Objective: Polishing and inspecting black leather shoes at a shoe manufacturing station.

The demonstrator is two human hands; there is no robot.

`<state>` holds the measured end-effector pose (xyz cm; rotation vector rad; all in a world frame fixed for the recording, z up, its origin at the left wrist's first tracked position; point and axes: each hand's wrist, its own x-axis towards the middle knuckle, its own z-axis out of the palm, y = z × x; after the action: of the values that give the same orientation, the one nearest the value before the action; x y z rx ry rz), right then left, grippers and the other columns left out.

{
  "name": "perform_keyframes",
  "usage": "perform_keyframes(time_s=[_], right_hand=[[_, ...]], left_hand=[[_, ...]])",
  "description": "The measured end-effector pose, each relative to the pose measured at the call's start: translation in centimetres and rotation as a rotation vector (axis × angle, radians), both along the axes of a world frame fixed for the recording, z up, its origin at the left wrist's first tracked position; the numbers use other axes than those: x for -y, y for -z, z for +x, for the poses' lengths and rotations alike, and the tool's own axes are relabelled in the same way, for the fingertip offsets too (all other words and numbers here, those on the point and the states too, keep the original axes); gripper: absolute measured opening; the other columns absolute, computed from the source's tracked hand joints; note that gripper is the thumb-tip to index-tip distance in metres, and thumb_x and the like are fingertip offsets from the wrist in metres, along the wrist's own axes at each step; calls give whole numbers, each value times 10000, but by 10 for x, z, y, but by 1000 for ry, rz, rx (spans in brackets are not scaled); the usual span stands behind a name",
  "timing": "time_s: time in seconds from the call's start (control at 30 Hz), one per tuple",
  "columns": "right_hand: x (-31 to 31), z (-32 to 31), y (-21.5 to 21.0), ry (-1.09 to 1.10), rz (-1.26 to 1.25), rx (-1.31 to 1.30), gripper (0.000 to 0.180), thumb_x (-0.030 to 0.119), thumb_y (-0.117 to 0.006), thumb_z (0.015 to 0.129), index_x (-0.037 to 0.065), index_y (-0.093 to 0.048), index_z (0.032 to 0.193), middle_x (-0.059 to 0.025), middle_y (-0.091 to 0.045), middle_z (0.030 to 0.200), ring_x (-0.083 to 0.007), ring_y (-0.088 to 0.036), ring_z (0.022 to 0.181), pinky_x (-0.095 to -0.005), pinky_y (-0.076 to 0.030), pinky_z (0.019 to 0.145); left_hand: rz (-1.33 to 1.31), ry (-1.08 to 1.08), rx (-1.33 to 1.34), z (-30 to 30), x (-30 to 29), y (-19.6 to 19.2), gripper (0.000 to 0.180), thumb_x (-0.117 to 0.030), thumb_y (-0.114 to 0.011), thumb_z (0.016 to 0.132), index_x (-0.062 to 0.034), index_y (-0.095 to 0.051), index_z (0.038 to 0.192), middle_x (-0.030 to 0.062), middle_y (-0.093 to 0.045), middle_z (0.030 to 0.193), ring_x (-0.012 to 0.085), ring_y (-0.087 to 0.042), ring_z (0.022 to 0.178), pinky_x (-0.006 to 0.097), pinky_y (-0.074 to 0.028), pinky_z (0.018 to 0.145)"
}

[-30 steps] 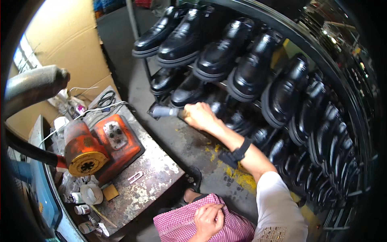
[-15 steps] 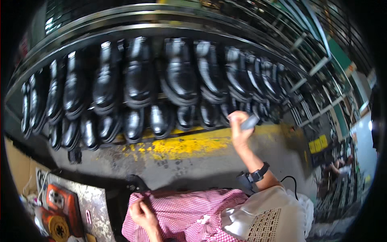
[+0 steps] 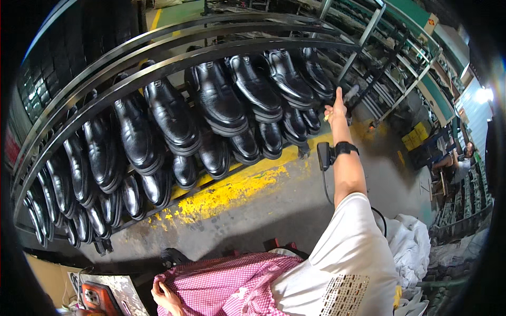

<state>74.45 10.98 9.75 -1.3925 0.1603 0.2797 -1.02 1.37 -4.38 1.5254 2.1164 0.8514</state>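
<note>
My right hand (image 3: 337, 111) reaches forward at the right end of a shoe rack, beside a black leather shoe (image 3: 318, 76). One finger is stretched out and others bend; a small yellowish spot shows at a fingertip. I see nothing gripped in this hand. My left hand (image 3: 167, 300) lies curled at the edge of the pink checked apron (image 3: 226, 282) on my lap; whether cloth or anything else is in its fingers is hidden. Several glossy black shoes (image 3: 219, 102) hang toe-down in two rows on the metal rack (image 3: 190, 55).
Worn yellow paint (image 3: 226, 192) marks the grey floor under the rack. An orange-red device (image 3: 97, 299) rests on a scuffed bench at lower left. White sacking (image 3: 408, 247) is heaped on my right. Farther right, another person (image 3: 458, 160) is among metal racks.
My view has swung to the right. My right arm has stretched farther forward, and the grey object at that hand no longer shows in it. My left hand stays at the apron.
</note>
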Motion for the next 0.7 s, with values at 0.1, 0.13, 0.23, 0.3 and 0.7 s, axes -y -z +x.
perform_keyframes(time_s=[0.1, 0.13, 0.23, 0.3, 0.7], right_hand=[[-16, 7, -13, -47, -31, -144, 748, 584, -771, 615, 52, -486, 1057, -12, -374, 529, -125, -335, 379, -286, -278, 388], [-19, 9, -15, -53, -26, -152, 748, 584, -771, 615, 52, -486, 1057, -12, -374, 529, -125, -335, 379, -286, -278, 388], [-22, 23, -16, -154, -85, -112, 678, 501, -811, 608, 48, -505, 1008, -20, -370, 525, -124, -338, 389, -295, -285, 395], [-28, 26, -12, -92, 51, -143, 577, 399, -836, 603, 49, -527, 941, -21, -373, 524, -126, -337, 395, -298, -280, 396], [168, -95, 95, -284, 638, -141, 285, 384, -618, 826, 104, -573, 843, 16, -604, 728, -82, -288, 336, -231, -231, 370]], left_hand=[[-29, -10, -5, 7, -2, -7, 240, -134, -539, 910, 70, -611, 1012, 163, -658, 952, 213, -623, 862, 310, -478, 802], [-10, -7, -16, 6, -3, -5, 239, -134, -541, 908, 71, -610, 1010, 164, -658, 955, 215, -624, 865, 310, -477, 810], [42, -1, -32, 0, -4, 7, 256, -149, -555, 896, 75, -612, 1005, 168, -649, 927, 238, -622, 844, 325, -478, 792], [72, 0, -43, -2, -5, 14, 273, -165, -568, 887, 78, -615, 1001, 173, -640, 897, 259, -620, 820, 340, -480, 766], [-22, 84, 5, -4, -7, 3, 250, -152, -557, 898, 71, -613, 998, 146, -665, 928, 212, -625, 837, 311, -482, 802]])
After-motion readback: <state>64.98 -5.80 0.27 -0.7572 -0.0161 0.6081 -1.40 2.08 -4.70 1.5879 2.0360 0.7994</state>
